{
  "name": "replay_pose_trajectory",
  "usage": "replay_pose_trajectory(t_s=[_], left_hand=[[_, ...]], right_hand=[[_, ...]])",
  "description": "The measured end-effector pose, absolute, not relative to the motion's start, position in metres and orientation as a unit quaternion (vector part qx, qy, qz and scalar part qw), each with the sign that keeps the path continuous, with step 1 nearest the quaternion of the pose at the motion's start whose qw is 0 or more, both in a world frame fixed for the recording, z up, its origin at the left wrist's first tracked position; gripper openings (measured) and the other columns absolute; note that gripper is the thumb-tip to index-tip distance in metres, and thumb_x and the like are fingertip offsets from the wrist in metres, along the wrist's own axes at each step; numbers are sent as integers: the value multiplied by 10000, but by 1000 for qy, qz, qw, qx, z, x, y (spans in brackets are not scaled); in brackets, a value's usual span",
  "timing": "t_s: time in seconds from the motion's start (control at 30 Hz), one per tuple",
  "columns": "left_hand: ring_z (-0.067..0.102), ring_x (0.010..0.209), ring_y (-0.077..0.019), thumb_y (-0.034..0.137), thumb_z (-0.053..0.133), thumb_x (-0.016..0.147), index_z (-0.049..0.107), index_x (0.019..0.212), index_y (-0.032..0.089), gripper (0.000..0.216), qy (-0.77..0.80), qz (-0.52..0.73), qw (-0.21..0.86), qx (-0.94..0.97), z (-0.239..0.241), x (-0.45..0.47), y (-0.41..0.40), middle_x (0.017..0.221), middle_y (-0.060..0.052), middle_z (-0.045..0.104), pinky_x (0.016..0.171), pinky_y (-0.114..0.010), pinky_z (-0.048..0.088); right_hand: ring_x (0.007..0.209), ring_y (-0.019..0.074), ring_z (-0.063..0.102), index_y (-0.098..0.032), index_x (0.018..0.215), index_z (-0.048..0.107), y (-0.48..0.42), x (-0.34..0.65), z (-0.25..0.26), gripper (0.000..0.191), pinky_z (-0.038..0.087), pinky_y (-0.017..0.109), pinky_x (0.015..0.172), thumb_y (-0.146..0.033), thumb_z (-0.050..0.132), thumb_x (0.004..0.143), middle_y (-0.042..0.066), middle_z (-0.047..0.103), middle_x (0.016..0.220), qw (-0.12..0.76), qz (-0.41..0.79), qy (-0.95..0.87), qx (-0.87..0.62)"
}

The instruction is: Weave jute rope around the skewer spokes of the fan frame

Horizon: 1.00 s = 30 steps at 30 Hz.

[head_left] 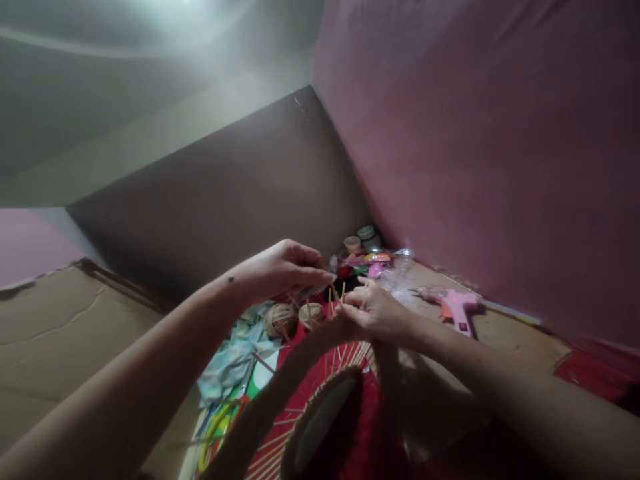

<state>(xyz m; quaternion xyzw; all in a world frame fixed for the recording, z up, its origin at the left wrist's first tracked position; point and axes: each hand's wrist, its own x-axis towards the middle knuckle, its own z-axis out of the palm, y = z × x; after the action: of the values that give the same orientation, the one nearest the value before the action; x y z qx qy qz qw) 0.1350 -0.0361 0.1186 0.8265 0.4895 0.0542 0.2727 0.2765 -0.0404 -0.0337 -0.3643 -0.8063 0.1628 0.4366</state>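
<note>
My left hand (300, 268) is closed in a pinch, its fingertips on a thin strand that looks like twine, just above the sticks. My right hand (377, 312) is closed at the top of a curved brown woven band (320, 339), its fingers beside the upright wooden sticks (343, 291). The band belongs to a round frame. Thin sticks (273, 448) fan between it and an inner ring (295, 430) that has a mirror-like centre. Two balls of twine, one larger (280, 320) and one smaller (311, 315), lie behind the band.
A pink glue gun (457, 308) lies at the right by the pink wall (490, 147). Light blue patterned cloth (237, 353) and yellow-handled scissors (213, 430) are at the left. Plastic packets (377, 267), a cup (352, 244) and a jar (369, 237) crowd the far corner.
</note>
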Motion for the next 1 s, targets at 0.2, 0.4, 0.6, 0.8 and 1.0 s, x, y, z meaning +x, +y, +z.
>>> replay_pose_trajectory(t_s=[0.2,0.4,0.6,0.8,1.0], left_hand=[[364,466,-63,340,619,704,645,661,146,200,455,12,260,851,128,135,-42,525,26,480,432,-198,267],[279,443,-42,322,605,732,669,727,128,204,483,-27,331,810,128,97,-39,508,37,407,399,-175,208],[272,456,-49,300,583,781,688,893,139,222,460,-41,357,812,113,63,-44,528,32,437,393,-170,215],[290,478,-61,341,581,787,708,846,163,226,476,-62,310,820,115,53,-55,511,37,416,422,-175,252],[326,497,-57,343,593,783,685,852,146,228,489,-57,296,819,129,49,-64,587,17,484,433,-174,268]], right_hand=[[591,125,494,-170,578,583,-41,275,-36,298,345,288,660,-243,463,841,24,617,611,451,176,-792,-372],[647,135,549,-155,695,663,-39,277,-37,274,363,263,634,-274,465,842,49,663,701,462,226,-781,-354],[683,145,578,-155,807,696,-34,274,-41,274,392,260,640,-295,464,842,55,680,756,465,301,-763,-334],[656,133,558,-153,770,674,-34,274,-39,280,405,251,608,-309,452,837,41,655,740,466,375,-737,-317],[578,108,487,-147,653,622,-35,272,-38,240,357,240,535,-286,480,786,10,570,615,467,349,-737,-342]])
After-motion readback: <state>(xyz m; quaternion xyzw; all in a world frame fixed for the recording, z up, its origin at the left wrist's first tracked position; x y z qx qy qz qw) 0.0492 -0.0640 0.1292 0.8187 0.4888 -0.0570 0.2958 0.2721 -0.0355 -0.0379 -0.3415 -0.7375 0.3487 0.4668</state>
